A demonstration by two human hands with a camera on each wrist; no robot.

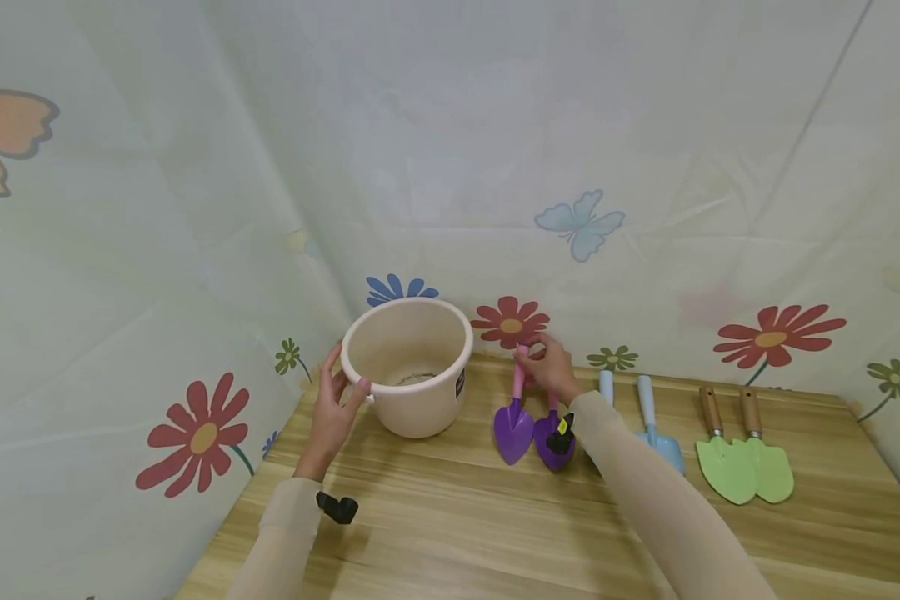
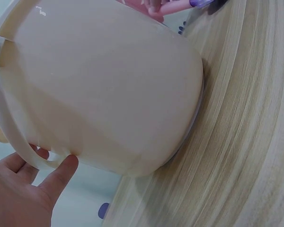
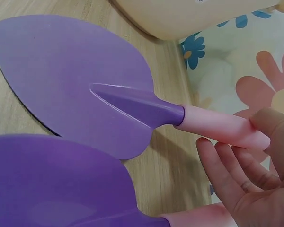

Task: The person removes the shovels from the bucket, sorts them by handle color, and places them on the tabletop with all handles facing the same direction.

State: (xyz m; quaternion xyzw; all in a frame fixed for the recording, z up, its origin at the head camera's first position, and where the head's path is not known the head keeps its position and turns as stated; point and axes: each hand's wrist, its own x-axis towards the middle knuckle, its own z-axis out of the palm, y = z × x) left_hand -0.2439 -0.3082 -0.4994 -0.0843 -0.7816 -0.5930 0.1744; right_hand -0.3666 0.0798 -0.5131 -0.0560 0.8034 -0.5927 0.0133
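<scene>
A cream bucket (image 1: 416, 415) stands upright on the wooden table (image 1: 450, 517). My left hand (image 1: 332, 421) holds it by the near left side of the rim; in the left wrist view the thumb (image 2: 61, 177) presses its outer wall below the rim. To the right of the bucket, my right hand (image 1: 551, 367) pinches the end of the pink handle (image 3: 217, 125) of a trowel with a purple blade (image 1: 513, 432). That blade points toward me, low at the tabletop. A second purple trowel (image 3: 61, 184) lies right beside it, partly hidden by my wrist in the head view.
Farther right lie two blue trowels (image 1: 648, 404), one mostly hidden behind my right sleeve. Two green trowels (image 1: 727, 471) with brown handles overlap near the right end. A flower-patterned sheet (image 1: 450, 150) hangs behind the table and along its left side.
</scene>
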